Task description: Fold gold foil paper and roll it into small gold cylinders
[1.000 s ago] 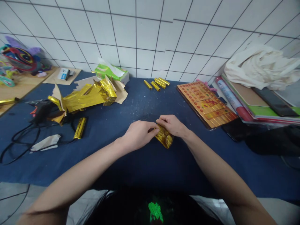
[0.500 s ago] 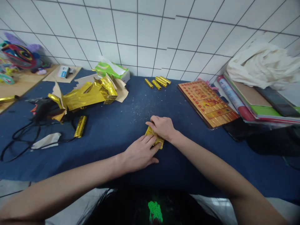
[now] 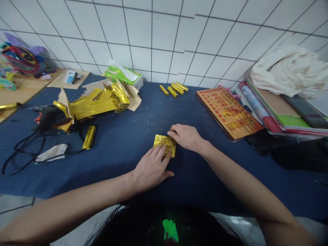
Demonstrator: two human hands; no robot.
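Observation:
A small square of gold foil paper (image 3: 162,139) lies flat on the blue cloth in front of me. My left hand (image 3: 153,167) rests on its lower part, fingers stretched out over the foil and thumb apart on the cloth. At the foil's upper right edge is my right hand (image 3: 186,137), its fingers curled together with the thumb against them. Whether those fingertips pinch anything is hidden. Beyond my hands, several rolled gold foil tubes (image 3: 177,88) lie near the wall. Another pair of gold tubes (image 3: 89,137) is off to the left.
Crumpled gold foil sheets (image 3: 94,106) lie at the left beside a tissue pack (image 3: 123,76). A black glue gun (image 3: 46,118) trails its cable nearby. An orange-gold printed board (image 3: 228,112) sits at the right, next to stacked books (image 3: 289,118) under a white cloth (image 3: 289,73).
My right hand has drawn back to the right from over the foil, so more of the gold square shows. My left hand stays pressed on it, with its fingers slightly shifted.

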